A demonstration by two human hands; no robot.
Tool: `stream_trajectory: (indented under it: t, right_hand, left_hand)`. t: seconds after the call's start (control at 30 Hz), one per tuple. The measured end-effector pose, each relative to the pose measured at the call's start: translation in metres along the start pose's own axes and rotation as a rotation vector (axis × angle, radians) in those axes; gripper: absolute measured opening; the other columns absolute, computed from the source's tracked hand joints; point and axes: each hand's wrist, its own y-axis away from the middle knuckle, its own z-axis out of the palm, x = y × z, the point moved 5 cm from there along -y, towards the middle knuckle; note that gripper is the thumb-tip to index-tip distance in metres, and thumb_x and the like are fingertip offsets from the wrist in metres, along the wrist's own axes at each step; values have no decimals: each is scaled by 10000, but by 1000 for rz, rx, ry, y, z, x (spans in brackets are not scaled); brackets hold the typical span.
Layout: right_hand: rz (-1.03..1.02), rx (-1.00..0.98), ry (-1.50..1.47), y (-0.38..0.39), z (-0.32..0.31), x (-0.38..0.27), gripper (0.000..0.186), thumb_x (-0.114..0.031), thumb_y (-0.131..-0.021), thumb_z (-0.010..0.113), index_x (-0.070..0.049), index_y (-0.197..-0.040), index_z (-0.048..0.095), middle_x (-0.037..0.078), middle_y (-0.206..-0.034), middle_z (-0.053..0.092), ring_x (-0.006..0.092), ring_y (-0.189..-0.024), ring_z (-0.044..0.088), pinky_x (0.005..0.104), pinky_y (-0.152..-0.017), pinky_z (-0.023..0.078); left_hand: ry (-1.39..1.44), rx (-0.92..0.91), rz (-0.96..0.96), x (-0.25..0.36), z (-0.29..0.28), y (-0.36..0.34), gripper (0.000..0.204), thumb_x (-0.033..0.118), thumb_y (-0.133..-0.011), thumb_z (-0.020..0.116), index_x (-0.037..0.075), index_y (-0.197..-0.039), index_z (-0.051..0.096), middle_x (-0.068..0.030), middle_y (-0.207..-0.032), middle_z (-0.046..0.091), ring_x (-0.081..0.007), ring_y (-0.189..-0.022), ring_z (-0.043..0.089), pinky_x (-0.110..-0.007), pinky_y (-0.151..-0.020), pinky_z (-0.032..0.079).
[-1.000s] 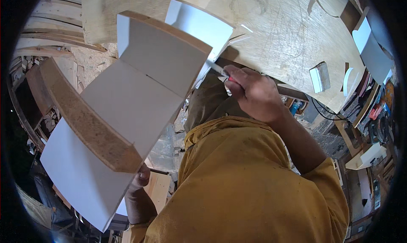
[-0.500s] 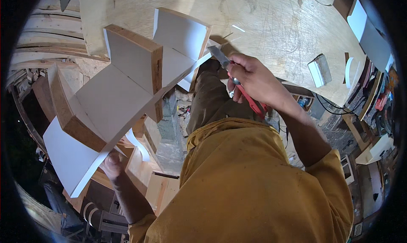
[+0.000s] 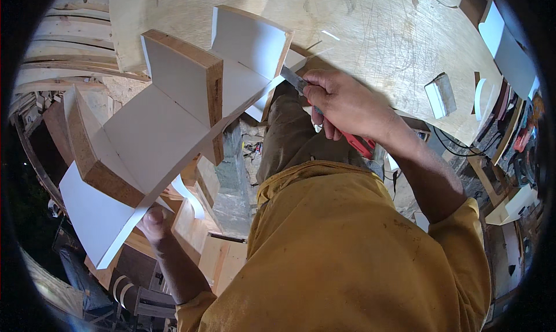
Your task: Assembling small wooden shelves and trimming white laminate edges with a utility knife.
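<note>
A white panel assembly (image 3: pixel 153 123), with upright dividers and bare brown board edges, slants across the left and middle. At its near lower edge, my left hand (image 3: pixel 155 222) is closed on the panel, the thumb showing and the other fingers hidden beneath. My right hand (image 3: pixel 353 106) is wrapped round a red-handled knife (image 3: pixel 295 80) with a flat metal blade. The blade's tip is at the far right end of the assembly's long edge, seemingly touching it. Below the panel hangs a curled white strip (image 3: pixel 188 197).
A scratched plywood tabletop (image 3: pixel 376 37) spans the far side, with a white-and-grey block (image 3: pixel 440 96) and a curved white strip (image 3: pixel 479 99) on its right. A black cable (image 3: pixel 457 149) loops off that edge. Wooden slats (image 3: pixel 69 48) are stacked at far left.
My right hand has shifted slightly, bringing the knife's blade a little left and down along the panel's edge. My left hand stays in place; the panel's far end has moved slightly.
</note>
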Motion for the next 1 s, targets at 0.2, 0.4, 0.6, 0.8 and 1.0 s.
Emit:
stream_trajectory:
  t: [0.2,0.4,0.6,0.8,1.0]
  right_hand:
    - [13,-14,46,-1,-1,-7,434,-202,-1009,404,5,-1391,406,55,-669,584,106,-469,559,262,-442,483]
    - [12,-11,67,-5,1,-11,420,-193,-1005,405,14,-1370,428,47,-661,576,105,-456,550,256,-430,477]
    - [-9,21,47,-8,-3,-4,354,-201,-1008,419,-19,-1300,502,35,-656,568,104,-441,529,253,-427,462]
    - [-54,252,-116,1,-54,24,284,-203,-1015,423,-35,-1215,533,21,-686,549,94,-492,519,244,-472,448]
    - [-122,257,-126,-2,-31,49,308,-185,-1002,471,-52,-1279,489,41,-781,555,96,-586,535,249,-543,466]
  left_hand:
    - [119,61,44,-14,-6,4,653,661,-793,648,25,-905,556,-8,-852,517,-138,-791,485,-329,-705,420]
    - [100,21,105,-22,-15,5,566,631,-818,643,86,-789,495,2,-745,469,-135,-680,453,-326,-623,390]
    - [-351,-120,503,-16,-26,-1,276,211,-851,631,115,-692,427,-10,-684,440,-164,-626,428,-331,-530,333]
    - [-31,-37,118,-9,-15,-3,329,333,-770,688,72,-834,498,-39,-803,512,-174,-722,484,-332,-628,398]
    - [88,13,-24,-5,-12,-5,558,527,-752,734,36,-957,563,-49,-915,559,-169,-824,526,-328,-718,437]
